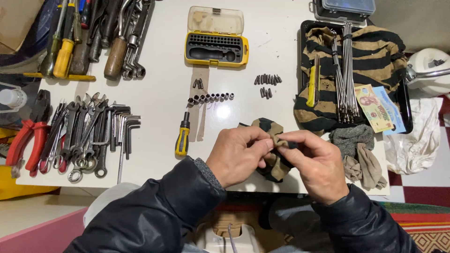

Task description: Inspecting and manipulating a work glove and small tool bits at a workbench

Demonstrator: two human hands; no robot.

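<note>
Left hand (236,157): its fingers (262,140) are pressed together, pinching the top of a small striped cloth (274,164).
Right hand (318,164): its fingers (286,140) pinch the same spot on the cloth, touching the left fingers.
Striped cloth: tan and black, bunched up between both hands, hanging down under the fingers, at the near edge of the white surface (159,98).
Sleeves: both arms wear a dark puffy jacket (159,215).
Just left of the fingers: a screwdriver handle (182,136), yellow and black, lies flat.
Just beyond the fingers: a row of small metal sockets (211,98), and past them two little heaps of dark bits (267,79).
Farther beyond: a yellow bit case (216,47) with its clear lid open.
Right of the fingers: grey and brown rags (358,154) in a pile, close to the right hand.
Beyond the rags: a black tray (406,107) with a big striped cloth in it, long thin metal rods (346,70), a yellow knife (312,84) and some paper money (375,108).
Far left of the fingers: a row of wrenches and bent hex keys (93,131), then red-handled pliers (28,143).
Far left and beyond: a heap of screwdrivers and big tools (93,33).
</note>
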